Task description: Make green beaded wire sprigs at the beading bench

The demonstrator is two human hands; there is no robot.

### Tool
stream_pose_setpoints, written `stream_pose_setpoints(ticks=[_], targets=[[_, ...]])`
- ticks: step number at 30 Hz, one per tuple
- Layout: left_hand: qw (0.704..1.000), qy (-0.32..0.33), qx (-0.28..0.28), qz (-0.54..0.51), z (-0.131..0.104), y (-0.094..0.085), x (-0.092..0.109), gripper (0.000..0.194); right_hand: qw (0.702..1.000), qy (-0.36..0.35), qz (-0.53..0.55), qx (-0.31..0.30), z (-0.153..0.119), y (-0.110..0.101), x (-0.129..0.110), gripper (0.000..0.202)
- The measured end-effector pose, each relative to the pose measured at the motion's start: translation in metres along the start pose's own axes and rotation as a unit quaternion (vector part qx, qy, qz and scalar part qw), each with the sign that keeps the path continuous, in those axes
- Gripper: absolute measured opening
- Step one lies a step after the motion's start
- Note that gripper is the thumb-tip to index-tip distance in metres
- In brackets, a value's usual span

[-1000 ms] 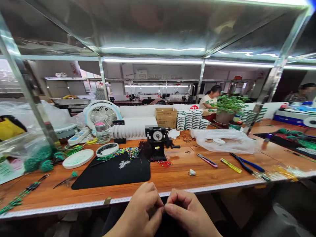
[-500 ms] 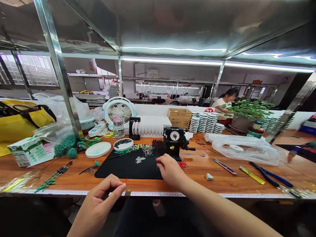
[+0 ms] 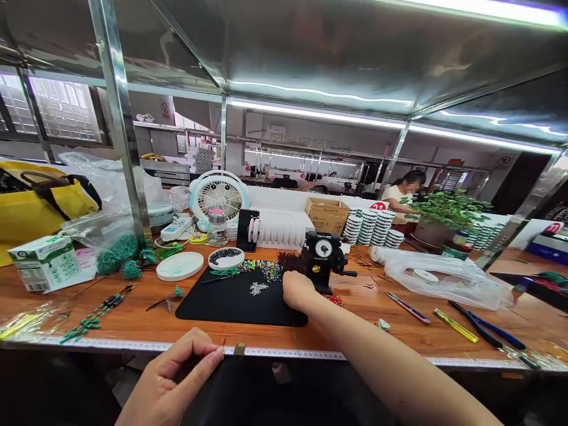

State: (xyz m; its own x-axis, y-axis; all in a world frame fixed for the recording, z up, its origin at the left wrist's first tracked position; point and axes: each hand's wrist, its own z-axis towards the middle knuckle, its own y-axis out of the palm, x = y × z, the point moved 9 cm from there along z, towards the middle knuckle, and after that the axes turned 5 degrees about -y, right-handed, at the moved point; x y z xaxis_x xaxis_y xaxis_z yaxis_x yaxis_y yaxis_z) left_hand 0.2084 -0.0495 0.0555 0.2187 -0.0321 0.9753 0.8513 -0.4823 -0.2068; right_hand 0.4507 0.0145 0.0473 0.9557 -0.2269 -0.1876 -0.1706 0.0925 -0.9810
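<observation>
Near the table's front edge, my left hand (image 3: 186, 367) is closed in a pinch on a thin red thread (image 3: 224, 342) whose short end sticks up above the fingertips. Farther in, my right hand (image 3: 298, 291) reaches over the right part of the black mat (image 3: 239, 309). Its fingers point away from me and are hidden behind the hand. Just past it lies a bunch of dark brown threads (image 3: 289, 260), beside the black hand-crank winder (image 3: 323, 257). Small silver pieces (image 3: 258, 288) and multicoloured beads (image 3: 270, 270) lie on the mat to its left.
White spools (image 3: 279, 229) line up behind the mat, left of the winder. Two white dishes, one holding black beads (image 3: 225, 258), stand at the mat's back left. A box cutter (image 3: 408, 308), a yellow tube (image 3: 456, 325) and pliers (image 3: 481, 324) lie right. A co-worker (image 3: 402, 195) sits beyond.
My right hand has reached farther in, toward the dark threads by the winder, and its fingers have gone out of sight. My left hand keeps its pinch. The view has shifted and tilted slightly.
</observation>
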Motion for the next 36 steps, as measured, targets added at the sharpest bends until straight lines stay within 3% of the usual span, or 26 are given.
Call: stream_pose_setpoints(ticks=[4, 9, 11, 14, 15, 17, 20, 25, 28, 32, 36], targets=[[0.999, 0.025, 0.022, 0.033, 0.016, -0.001, 0.017, 0.031, 0.998, -0.021, 0.048, 0.036, -0.004, -0.007, -0.004, 0.016], [0.996, 0.052, 0.023, 0.071, 0.067, 0.004, 0.051, 0.032, 0.977, -0.101, 0.145, 0.12, -0.028, -0.04, -0.012, 0.011], [0.995, 0.051, 0.014, 0.087, 0.085, 0.01, 0.061, 0.034, 0.95, -0.144, 0.237, 0.144, -0.04, -0.056, -0.016, 0.015], [0.992, 0.057, 0.001, 0.111, 0.104, 0.022, 0.07, 0.036, 0.873, -0.204, 0.403, 0.185, -0.055, -0.078, -0.021, 0.016], [0.991, 0.056, -0.002, 0.118, 0.109, 0.026, 0.071, 0.036, 0.853, -0.22, 0.427, 0.206, -0.059, -0.085, -0.022, 0.015], [0.991, 0.055, -0.004, 0.125, 0.116, 0.031, 0.072, 0.036, 0.842, -0.249, 0.406, 0.255, -0.063, -0.096, -0.024, 0.014], [0.988, 0.069, -0.01, 0.137, 0.121, 0.037, 0.076, 0.035, 0.849, -0.284, 0.318, 0.311, -0.062, -0.104, -0.03, 0.012], [0.982, 0.072, -0.042, 0.167, 0.128, 0.041, 0.09, 0.034, 0.87, -0.323, 0.149, 0.342, -0.043, -0.104, -0.038, 0.015], [0.978, 0.073, -0.033, 0.19, 0.139, 0.033, 0.109, 0.032, 0.876, -0.343, 0.072, 0.333, -0.023, -0.112, -0.048, 0.014], [0.976, 0.11, -0.002, 0.188, 0.159, 0.017, 0.152, 0.025, 0.89, -0.33, 0.046, 0.312, 0.012, -0.141, -0.059, 0.01], [0.989, 0.045, 0.013, 0.14, 0.183, 0.008, 0.162, 0.021, 0.917, -0.294, 0.068, 0.26, 0.048, -0.161, -0.061, 0.009]])
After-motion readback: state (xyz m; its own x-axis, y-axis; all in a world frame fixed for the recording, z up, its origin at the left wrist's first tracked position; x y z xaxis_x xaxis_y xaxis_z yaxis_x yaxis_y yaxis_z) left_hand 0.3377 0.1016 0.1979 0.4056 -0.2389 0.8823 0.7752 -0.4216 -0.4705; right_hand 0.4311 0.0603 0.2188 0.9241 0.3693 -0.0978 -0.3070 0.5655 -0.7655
